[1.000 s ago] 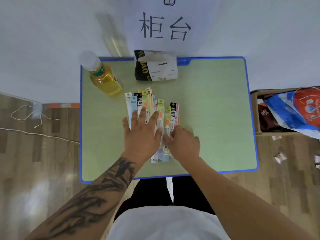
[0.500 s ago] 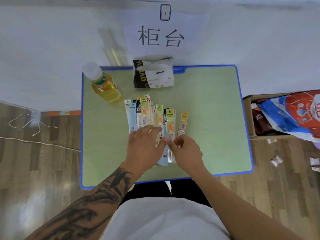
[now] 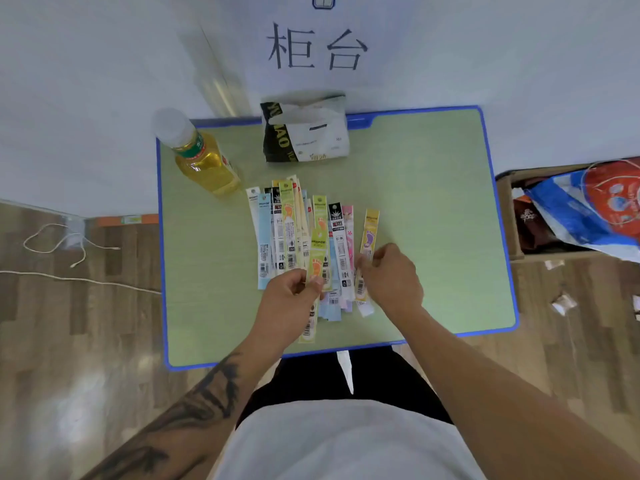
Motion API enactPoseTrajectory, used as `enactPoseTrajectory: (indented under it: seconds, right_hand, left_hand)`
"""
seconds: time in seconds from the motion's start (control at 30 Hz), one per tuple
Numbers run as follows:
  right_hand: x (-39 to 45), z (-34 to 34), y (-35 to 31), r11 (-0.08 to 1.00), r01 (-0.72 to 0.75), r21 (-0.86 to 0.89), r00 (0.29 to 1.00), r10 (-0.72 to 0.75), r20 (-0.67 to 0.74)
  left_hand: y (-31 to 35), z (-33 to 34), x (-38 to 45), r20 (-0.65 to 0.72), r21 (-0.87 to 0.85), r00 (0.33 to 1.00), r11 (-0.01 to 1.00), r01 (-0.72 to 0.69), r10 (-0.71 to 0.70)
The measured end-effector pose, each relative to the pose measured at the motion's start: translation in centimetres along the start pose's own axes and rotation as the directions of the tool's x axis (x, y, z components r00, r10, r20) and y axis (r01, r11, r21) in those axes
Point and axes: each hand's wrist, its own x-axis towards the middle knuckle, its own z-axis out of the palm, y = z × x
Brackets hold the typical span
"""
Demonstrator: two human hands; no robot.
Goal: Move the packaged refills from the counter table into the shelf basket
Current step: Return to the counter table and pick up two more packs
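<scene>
1. Head view shows the refill packs (image 3: 298, 237) lying on the green table (image 3: 433, 209), just past the fingertips.
2. Left hand (image 3: 289, 299) pinches one green pack (image 3: 316, 271).
3. Right hand (image 3: 391, 275) pinches one yellow pack (image 3: 369, 237).
4. No basket shows yet, so I think almost all the moving is left.
5. Bottle (image 3: 204, 161) and pouch (image 3: 304, 133) stand farther off.

Refill packs (image 3: 304, 244) lie fanned at the middle of a table (image 3: 433, 209). Behind them stand a bottle (image 3: 204, 161), left, and a bag (image 3: 306, 133). A box (image 3: 512, 216) sits right of the table.
</scene>
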Motion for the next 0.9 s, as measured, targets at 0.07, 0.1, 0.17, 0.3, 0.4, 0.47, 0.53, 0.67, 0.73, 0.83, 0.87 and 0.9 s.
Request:
enactPoseTrajectory:
  seconds: [0.07,0.1,0.17,0.3,0.4,0.47,0.53,0.67,0.73,0.83,0.87,0.9]
  right_hand:
    - [0.7,0.6,-0.1,0.995,-0.037,-0.098,0.999,0.033,-0.043]
    - [0.8,0.8,-0.1,0.992,-0.041,-0.119,0.998,0.035,-0.051]
    - [0.9,1.2,0.2,0.990,-0.039,-0.135,0.999,0.035,-0.036]
    - [0.2,1.0,2.2,0.999,-0.039,0.031,0.999,0.040,-0.032]
    - [-1.5,-0.6,3.8,0.957,-0.006,0.291,0.998,0.022,-0.051]
    - [-3.0,-2.5,4.9,0.912,0.026,0.409,0.998,0.000,-0.065]
    - [-4.5,-4.8,6.3,0.846,0.052,0.530,0.997,-0.013,-0.076]
    - [-8.1,-9.5,10.8,0.678,0.101,0.728,0.994,-0.033,-0.107]
    - [-10.0,-11.6,13.9,0.580,0.122,0.805,0.991,-0.024,-0.133]
    - [-12.9,-14.1,19.5,0.430,0.158,0.889,0.985,-0.004,-0.173]
    - [-14.0,-14.8,21.6,0.397,0.171,0.902,0.982,0.009,-0.190]
    - [-15.2,-15.6,23.7,0.364,0.185,0.913,0.978,0.028,-0.209]
  left_hand:
    - [-0.3,0.0,0.3,0.022,0.012,1.000,1.000,0.009,-0.009]
    - [-0.3,0.1,0.4,0.037,0.025,0.999,1.000,0.004,-0.005]
    - [-0.3,0.3,0.6,0.061,0.057,0.998,0.998,-0.005,0.001]
    - [0.5,1.0,0.7,0.098,0.107,0.995,0.994,-0.009,-0.002]
    - [1.8,1.8,0.3,0.112,0.102,0.994,0.995,-0.009,-0.003]
    - [2.9,2.9,-0.5,0.130,0.086,0.991,0.996,-0.017,0.005]
    - [4.2,4.7,-1.7,0.165,0.079,0.986,0.996,-0.048,0.035]
    - [6.3,10.3,-5.6,0.275,0.074,0.953,0.986,-0.152,0.127]
    - [7.1,13.8,-8.0,0.318,0.069,0.932,0.976,-0.205,0.173]
    - [7.4,19.3,-12.1,0.361,0.074,0.905,0.960,-0.270,0.226]
    - [7.4,21.2,-13.5,0.384,0.078,0.892,0.955,-0.287,0.237]
    - [7.2,23.1,-15.0,0.412,0.084,0.878,0.949,-0.303,0.243]
